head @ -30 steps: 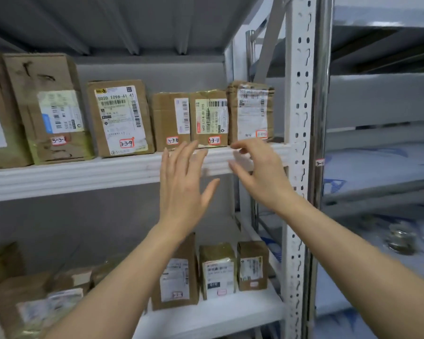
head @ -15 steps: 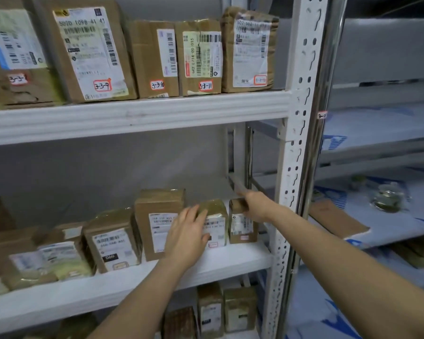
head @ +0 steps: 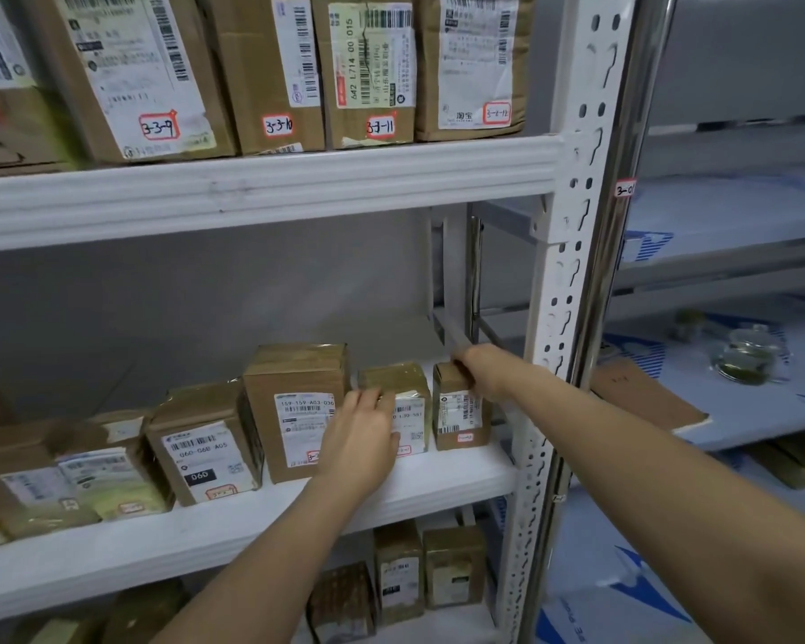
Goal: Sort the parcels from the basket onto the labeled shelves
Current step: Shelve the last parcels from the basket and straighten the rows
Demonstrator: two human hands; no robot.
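On the middle shelf (head: 438, 485) a row of brown parcels stands with labels facing me. My left hand (head: 361, 441) lies with relaxed fingers against the front of a small taped parcel (head: 407, 381), covering part of its label. To its right stands the last small parcel (head: 458, 413); my right hand (head: 484, 369) grips its top, fingers curled over the far edge. A taller box (head: 294, 378) stands just left of my left hand. No basket is in view.
The upper shelf (head: 261, 188) carries parcels tagged 3-3-9 (head: 136, 72) to 3-3-11 (head: 368, 62). A white perforated upright (head: 563, 295) stands right of my right arm. More parcels (head: 398, 569) sit on the lower shelf. The neighbouring rack holds a flat cardboard piece (head: 642, 397) and a glass item (head: 744, 360).
Both hands dropped from the upper shelf edge to the middle shelf. My left hand came to the taped parcel's front and my right hand closed over the last parcel's top.
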